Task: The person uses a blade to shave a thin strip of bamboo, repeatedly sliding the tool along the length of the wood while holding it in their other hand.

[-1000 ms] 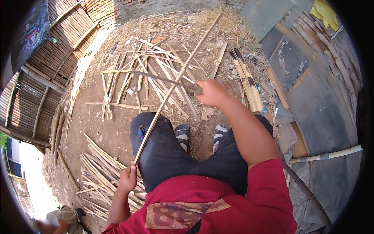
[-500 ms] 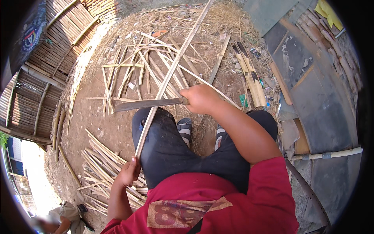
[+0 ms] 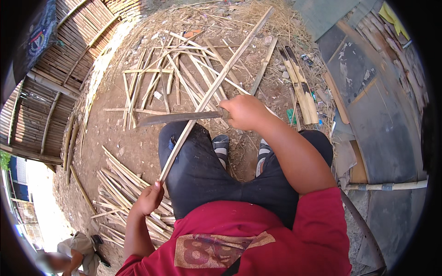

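Note:
A long pale bamboo strip (image 3: 216, 82) runs slantwise from my left side up to the far right, passing over my left knee. My left hand (image 3: 151, 197) is closed round its near end, thumb along the strip. Wrapped round the handle of a machete, my right hand (image 3: 246, 112) is above the gap between my knees. The machete's dark blade (image 3: 179, 117) points left and lies across the strip near the knee, apparently touching it. Most of the handle is hidden in my fist.
Loose bamboo strips (image 3: 177, 73) are scattered on the dirt ahead, and a pile (image 3: 124, 193) lies at my left. Wider split bamboo pieces (image 3: 301, 94) rest ahead right. Dark boards (image 3: 386, 129) line the right side, a bamboo wall (image 3: 41, 115) the left. Another person (image 3: 80, 253) is at lower left.
The strip's far end has swung right and more of it shows. My right hand and the machete have shifted slightly right and away from me. Both grips are unchanged.

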A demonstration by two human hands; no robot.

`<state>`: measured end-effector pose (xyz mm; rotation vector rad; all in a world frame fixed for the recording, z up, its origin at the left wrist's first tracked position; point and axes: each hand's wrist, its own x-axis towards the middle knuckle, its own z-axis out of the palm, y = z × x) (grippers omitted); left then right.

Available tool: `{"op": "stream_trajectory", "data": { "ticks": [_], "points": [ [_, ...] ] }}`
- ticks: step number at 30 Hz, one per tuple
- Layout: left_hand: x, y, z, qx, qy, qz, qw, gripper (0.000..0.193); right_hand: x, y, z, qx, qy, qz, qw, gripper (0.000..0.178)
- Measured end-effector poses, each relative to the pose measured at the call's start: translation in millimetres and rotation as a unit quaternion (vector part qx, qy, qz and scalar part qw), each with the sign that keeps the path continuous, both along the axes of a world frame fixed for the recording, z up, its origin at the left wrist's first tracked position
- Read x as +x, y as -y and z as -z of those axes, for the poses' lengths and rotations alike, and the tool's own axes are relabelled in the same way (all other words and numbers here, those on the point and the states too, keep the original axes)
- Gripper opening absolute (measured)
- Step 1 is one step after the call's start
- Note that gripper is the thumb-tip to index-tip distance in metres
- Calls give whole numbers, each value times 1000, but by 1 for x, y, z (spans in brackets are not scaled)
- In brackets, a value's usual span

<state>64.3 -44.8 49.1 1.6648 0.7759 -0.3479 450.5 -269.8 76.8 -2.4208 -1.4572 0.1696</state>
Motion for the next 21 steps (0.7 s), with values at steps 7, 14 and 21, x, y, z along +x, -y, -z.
{"op": "stream_trajectory", "data": {
  "ticks": [7, 14, 21],
  "points": [
    [-3, 8, 14, 90, 53, -45, 994, 54, 46, 35, -14, 72, -11, 148, 986, 38],
    [11, 41, 18, 447, 121, -34, 886, 42, 23, 29, -15, 17, -24, 63, 998, 37],
    [19, 37, 6, 452, 115, -4, 884, 37, 44, 30, 8, 37, -32, 64, 997, 33]
  ]
}}
